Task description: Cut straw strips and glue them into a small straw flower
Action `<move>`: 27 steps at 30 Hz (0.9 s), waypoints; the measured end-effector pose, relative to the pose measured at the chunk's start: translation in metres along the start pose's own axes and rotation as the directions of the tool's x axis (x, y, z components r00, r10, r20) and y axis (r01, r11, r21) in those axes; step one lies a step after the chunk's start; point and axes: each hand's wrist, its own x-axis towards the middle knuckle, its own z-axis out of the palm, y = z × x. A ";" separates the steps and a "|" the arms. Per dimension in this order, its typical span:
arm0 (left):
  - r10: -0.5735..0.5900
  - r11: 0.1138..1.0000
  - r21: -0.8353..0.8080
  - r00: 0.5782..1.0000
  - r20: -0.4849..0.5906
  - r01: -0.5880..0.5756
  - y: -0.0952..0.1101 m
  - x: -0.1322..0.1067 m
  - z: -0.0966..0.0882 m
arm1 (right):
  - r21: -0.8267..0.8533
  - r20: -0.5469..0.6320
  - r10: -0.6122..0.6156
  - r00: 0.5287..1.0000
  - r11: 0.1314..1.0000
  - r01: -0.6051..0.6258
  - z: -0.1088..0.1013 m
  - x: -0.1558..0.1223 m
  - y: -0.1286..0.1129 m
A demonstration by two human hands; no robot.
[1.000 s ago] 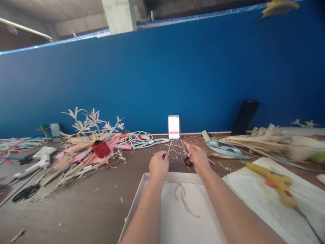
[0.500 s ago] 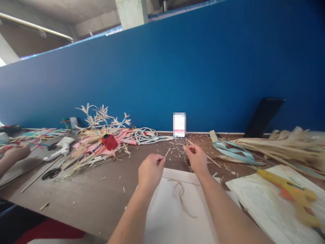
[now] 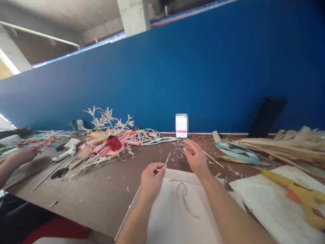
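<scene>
My left hand (image 3: 153, 178) pinches a thin pale straw strip (image 3: 168, 158) between thumb and forefinger, its free end pointing up. To the right of it, my right hand (image 3: 196, 157) is raised over the table with fingers stretched and apart, nothing visible in them. Below both hands lies a white sheet or board (image 3: 181, 217), and on it rests a curled tan strand (image 3: 185, 200). Small straw scraps (image 3: 179, 154) are scattered on the table past my hands.
A phone (image 3: 181, 126) leans on the blue partition (image 3: 165, 78). Left: straw pile, red thread spool (image 3: 114, 143), black scissors (image 3: 59, 173), a white tool (image 3: 68, 149) and another person's hand (image 3: 24, 157). Right: yellow glue gun (image 3: 299, 193) on papers, blue ribbon (image 3: 236, 153), dried husks (image 3: 291, 145).
My right hand has opened from a pinch, its fingers now spread. My left hand keeps hold of the strip. The view has shifted slightly left, and the other person's hand has moved.
</scene>
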 end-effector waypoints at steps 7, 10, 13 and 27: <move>0.207 0.976 -0.046 0.970 -0.127 -0.215 0.012 0.027 0.026 | 0.181 0.188 0.213 0.959 0.952 -0.247 0.003 -0.001 -0.013; 0.344 0.936 -0.020 0.926 -0.154 -0.351 0.009 0.028 0.034 | 0.322 0.233 0.307 0.923 0.871 -0.371 0.008 -0.001 -0.015; 0.398 0.916 0.013 0.907 -0.136 -0.400 0.004 0.025 0.038 | 0.383 0.267 0.350 0.898 0.817 -0.432 0.010 -0.001 -0.013; 0.398 0.917 0.082 0.914 -0.079 -0.392 -0.001 0.017 0.043 | 0.367 0.276 0.278 0.920 0.854 -0.368 0.009 -0.003 -0.015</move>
